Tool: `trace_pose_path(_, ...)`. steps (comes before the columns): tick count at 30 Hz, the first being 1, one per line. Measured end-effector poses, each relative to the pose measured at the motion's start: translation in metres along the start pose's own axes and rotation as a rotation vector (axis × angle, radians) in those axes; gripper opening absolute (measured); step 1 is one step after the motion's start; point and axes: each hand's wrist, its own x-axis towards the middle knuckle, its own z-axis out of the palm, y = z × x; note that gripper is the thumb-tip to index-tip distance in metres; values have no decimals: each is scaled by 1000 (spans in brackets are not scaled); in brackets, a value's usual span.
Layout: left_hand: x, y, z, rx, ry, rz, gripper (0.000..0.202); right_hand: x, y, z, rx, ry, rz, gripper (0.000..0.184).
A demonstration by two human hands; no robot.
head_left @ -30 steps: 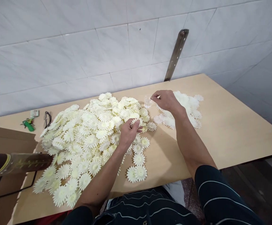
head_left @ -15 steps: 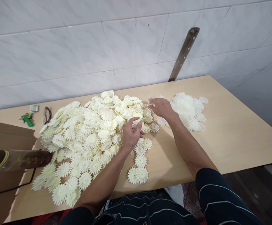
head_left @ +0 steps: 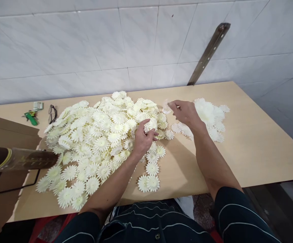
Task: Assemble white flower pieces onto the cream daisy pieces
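My left hand is at the right side of a large heap of cream artificial flower heads, its fingers curved around one flower head. Beyond it to the right, my right hand is turned palm down. Its thumb and forefinger pinch a clear, thin, flower-shaped plastic piece by the edge. Right of that wrist lies a smaller pile of whiter, translucent flower pieces. The forearm partly covers this pile.
At the left stand a cardboard box and a dark-capped bottle on its side. Eyeglasses and a green tool lie at the back left. A slotted metal bar is on the tiled wall; several loose flowers lie near the front edge.
My right hand has drawn slightly right, and the clear piece at its fingertips now shows more. My left hand stays by the heap. The whole view has shifted a little.
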Motion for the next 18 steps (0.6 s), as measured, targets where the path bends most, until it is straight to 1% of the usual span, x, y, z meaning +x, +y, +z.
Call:
trace_pose_path(2, 1, -2, 0, -5, -25, 15, 52, -18, -6, 3, 51, -112, 2, 40)
trace_pose_path(3, 2, -3, 0, -7, -46, 19, 52, -27, -10, 5, 77, -142, 2, 41)
trace_pose_path(5, 2, -3, 1, -2, -78, 18, 50, -40, -13, 12, 96, -107, 2, 41)
trace_pose_path(7, 2, -2, 1, 19, -86, 13, 48, -43, -11, 18, 71, -10, -4, 39)
trace_pose_path(9, 1, 1, 2, 43, -73, 0, 48, -34, -4, 22, 15, 56, 3, 41)
trace_pose_path(10, 1, 2, 2, 48, -64, -8, 48, -26, 1, 23, -23, 65, 11, 44)
trace_pose_path(12, 1, 4, 2, 41, -54, -30, 49, -6, 10, 24, -124, 26, 25, 46)
trace_pose_path(14, 1, 5, 2, 21, -55, -51, 52, 14, 14, 26, -260, -73, 24, 35)
trace_pose_path(16, 2, 5, 1, 0, -58, -67, 56, 34, 13, 29, -390, -208, 40, 23)
trace_pose_path(18, 3, 5, 0, -8, -52, -76, 58, 52, 8, 31, -485, -323, 66, 21)
